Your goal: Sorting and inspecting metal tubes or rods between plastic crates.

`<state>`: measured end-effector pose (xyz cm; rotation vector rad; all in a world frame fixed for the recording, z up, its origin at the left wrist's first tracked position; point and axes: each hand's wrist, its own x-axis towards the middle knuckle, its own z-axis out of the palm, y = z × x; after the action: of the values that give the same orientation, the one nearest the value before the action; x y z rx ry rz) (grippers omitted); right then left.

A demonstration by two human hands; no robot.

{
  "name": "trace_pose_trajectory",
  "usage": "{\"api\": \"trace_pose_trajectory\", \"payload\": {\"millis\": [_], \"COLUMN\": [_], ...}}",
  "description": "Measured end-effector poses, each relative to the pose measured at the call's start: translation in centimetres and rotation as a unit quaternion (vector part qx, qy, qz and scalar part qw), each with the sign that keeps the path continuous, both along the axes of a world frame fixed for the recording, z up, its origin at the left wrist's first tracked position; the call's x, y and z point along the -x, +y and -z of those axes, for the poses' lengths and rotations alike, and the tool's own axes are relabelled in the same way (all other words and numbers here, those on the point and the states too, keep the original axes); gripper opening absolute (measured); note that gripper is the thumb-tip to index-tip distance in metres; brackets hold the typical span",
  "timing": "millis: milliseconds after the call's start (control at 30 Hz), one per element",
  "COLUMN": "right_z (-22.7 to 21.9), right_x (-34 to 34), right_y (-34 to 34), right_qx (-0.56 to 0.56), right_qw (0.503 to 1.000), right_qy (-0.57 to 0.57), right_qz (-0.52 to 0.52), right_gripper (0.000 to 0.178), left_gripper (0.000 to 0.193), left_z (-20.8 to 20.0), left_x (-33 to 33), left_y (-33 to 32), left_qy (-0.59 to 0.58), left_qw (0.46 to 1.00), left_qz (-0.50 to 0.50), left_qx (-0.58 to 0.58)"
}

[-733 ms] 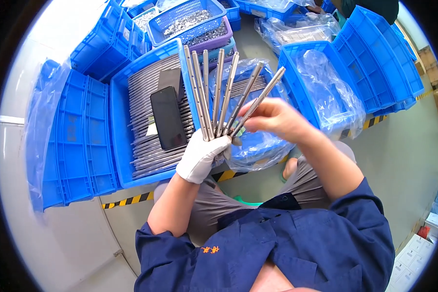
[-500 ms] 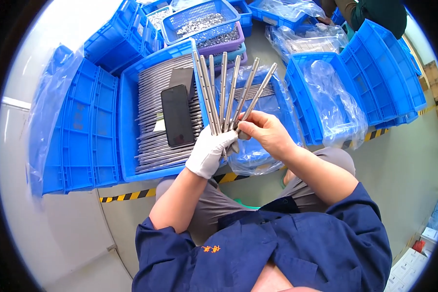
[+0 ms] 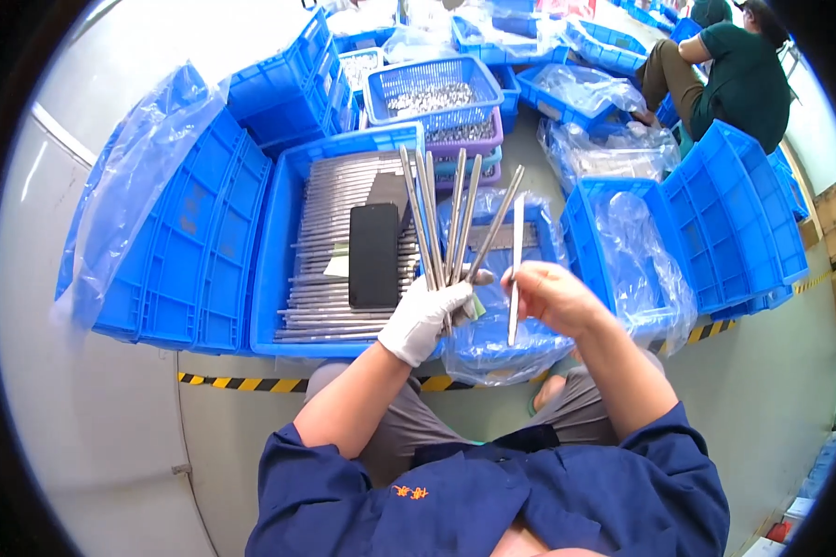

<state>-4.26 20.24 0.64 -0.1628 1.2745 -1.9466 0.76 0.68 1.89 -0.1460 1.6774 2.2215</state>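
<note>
My left hand [image 3: 422,320], in a white glove, is closed round the lower ends of several slim metal rods [image 3: 460,218] that fan out upward. My bare right hand [image 3: 550,295] pinches a single metal rod [image 3: 516,251] upright, apart from the bunch and to its right. Left of the gloved hand, a blue crate [image 3: 262,306] holds many such rods [image 3: 330,237] in a stack. A black phone [image 3: 373,255] lies on top of them, over a dark grey piece [image 3: 390,188]. Below my right hand is a lower blue crate [image 3: 553,243] lined with clear plastic, with metal pieces inside.
Blue crates [image 3: 190,241] are stacked on edge at left, and others [image 3: 729,218] at right beside a plastic-lined crate [image 3: 581,218]. Behind, stacked baskets [image 3: 478,76] hold small metal parts. A person in dark green [image 3: 738,84] sits at far right. Striped tape [image 3: 251,382] crosses the floor.
One rod has come away from the fan in my left hand and moved right in my right hand. The view has shifted, showing more of the far area and the seated person.
</note>
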Motion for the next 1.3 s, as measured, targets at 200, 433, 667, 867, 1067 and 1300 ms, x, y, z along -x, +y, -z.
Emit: {"api": "trace_pose_trajectory", "payload": {"millis": [200,433,667,867,1067,1300], "right_z": [1.0,1.2,2.0,2.0,-0.6,-0.9], "right_x": [-1.4,-2.1,-3.1,-4.1,-1.6,1.5], "right_y": [-1.2,-0.5,-1.8,-1.4,0.9,2.6], "right_qx": [0.065,0.087,0.043,-0.018,-0.079,0.284], "right_qw": [0.986,0.984,0.966,0.916,0.968,0.949], "right_qy": [-0.086,-0.088,-0.076,0.051,0.143,0.022], "right_qz": [-0.124,-0.132,-0.244,-0.398,-0.19,0.133], "right_gripper": [0.022,0.021,0.02,0.025,0.017,0.023], "left_gripper": [0.035,0.03,0.02,0.018,0.022,0.016], "left_z": [0.4,0.2,-0.2,-0.6,-2.2,-0.9], "left_x": [-0.4,-0.4,-0.6,0.5,-0.2,-1.1], "left_y": [-0.2,0.5,-0.3,-2.2,-1.8,-0.3], "left_qy": [-0.049,-0.029,0.032,0.083,0.055,0.062], "left_qw": [0.989,0.987,0.999,0.989,0.992,0.98], "left_qz": [0.04,0.082,0.004,-0.071,-0.013,0.067], "left_qx": [-0.131,-0.134,0.014,0.102,0.109,0.174]}}
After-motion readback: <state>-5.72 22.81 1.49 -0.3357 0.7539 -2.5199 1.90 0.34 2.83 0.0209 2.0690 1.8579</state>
